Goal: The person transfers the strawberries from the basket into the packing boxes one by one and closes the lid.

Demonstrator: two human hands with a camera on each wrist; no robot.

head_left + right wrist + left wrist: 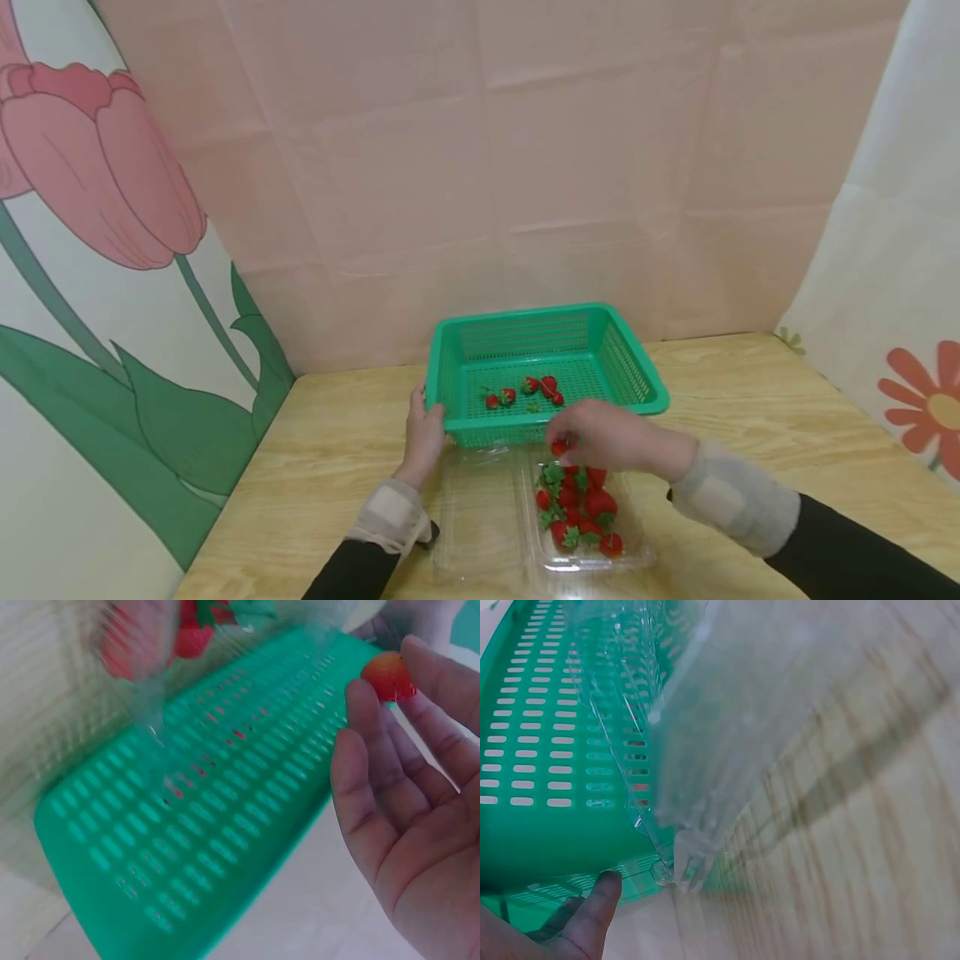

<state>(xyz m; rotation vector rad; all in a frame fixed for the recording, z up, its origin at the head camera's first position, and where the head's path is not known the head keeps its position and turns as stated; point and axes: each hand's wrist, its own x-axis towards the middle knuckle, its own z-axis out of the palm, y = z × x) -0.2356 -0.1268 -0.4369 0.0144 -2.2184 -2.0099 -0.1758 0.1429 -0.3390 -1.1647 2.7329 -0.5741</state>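
Observation:
My left hand grips the left front corner of a green plastic basket. In the left wrist view its fingers lie at the basket's rim. Several small red strawberries lie on the basket floor. My right hand pinches a small red strawberry between thumb and fingertips, above the basket's front rim and the clear plastic box. That clear box holds several strawberries with green leaves, some larger than those in the basket.
The box's clear lid lies folded out to the left, in front of the basket. Everything stands on a wooden table. A pink sheet hangs behind, with flower-printed cloths at the sides.

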